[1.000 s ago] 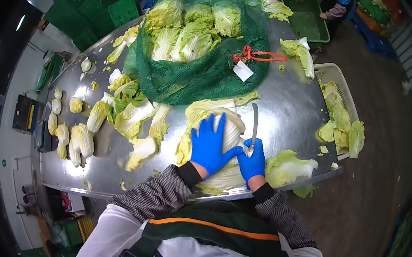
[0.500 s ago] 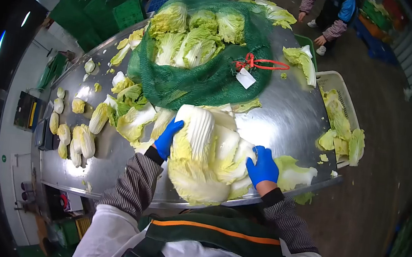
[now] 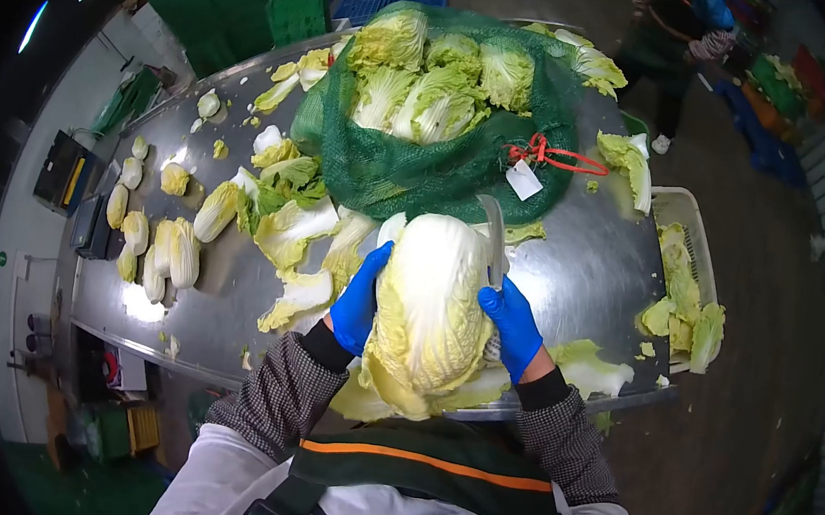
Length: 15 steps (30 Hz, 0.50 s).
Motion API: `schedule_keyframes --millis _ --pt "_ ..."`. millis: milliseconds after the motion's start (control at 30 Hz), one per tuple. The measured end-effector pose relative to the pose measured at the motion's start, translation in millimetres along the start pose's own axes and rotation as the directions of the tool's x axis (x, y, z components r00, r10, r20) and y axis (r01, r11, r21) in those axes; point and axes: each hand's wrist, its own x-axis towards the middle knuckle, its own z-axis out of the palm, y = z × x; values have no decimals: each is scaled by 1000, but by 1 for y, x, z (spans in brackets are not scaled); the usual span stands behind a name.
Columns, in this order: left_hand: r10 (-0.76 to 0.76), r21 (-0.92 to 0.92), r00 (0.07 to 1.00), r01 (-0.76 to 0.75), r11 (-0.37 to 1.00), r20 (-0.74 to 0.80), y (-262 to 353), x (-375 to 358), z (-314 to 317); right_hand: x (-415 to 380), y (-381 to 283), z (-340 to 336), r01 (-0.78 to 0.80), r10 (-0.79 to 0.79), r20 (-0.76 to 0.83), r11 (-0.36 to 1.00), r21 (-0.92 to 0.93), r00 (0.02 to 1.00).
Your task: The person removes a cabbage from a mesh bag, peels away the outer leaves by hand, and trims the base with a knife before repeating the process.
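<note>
Closest in, a large napa cabbage (image 3: 433,305) is held up between two blue-gloved hands, just above the near edge of a steel table (image 3: 583,265). The left hand (image 3: 360,299) is pressed against the cabbage's left flank, fingers curled around it. The right hand (image 3: 511,323) is closed against the right flank, and a knife (image 3: 493,238) is also gripped in it, the blade pointing away from the person along the cabbage's side. Under the cabbage, loose trimmed leaves (image 3: 592,365) are spread at the table's edge. Farther left, split leaves and small cut cabbage pieces (image 3: 167,250) are scattered over the steel. Beyond the held head, a green mesh sack (image 3: 422,163) filled with whole cabbages is seen, tied with a red cord (image 3: 554,155) bearing a white tag (image 3: 524,180). At the right, a pale crate (image 3: 684,256) of discarded leaves is set beside the table. At the far end, another person (image 3: 677,34) is partly visible.
</note>
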Motion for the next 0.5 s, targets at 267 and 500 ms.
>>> schedule_keyframes --millis 267,500 --pt "235 636 972 -164 754 -28 22 -11 64 4 -13 -17 -206 117 180 752 627 977" --pt "350 846 935 -226 484 50 16 -3 20 5 19 -17 -32 44 -43 971 238 998"
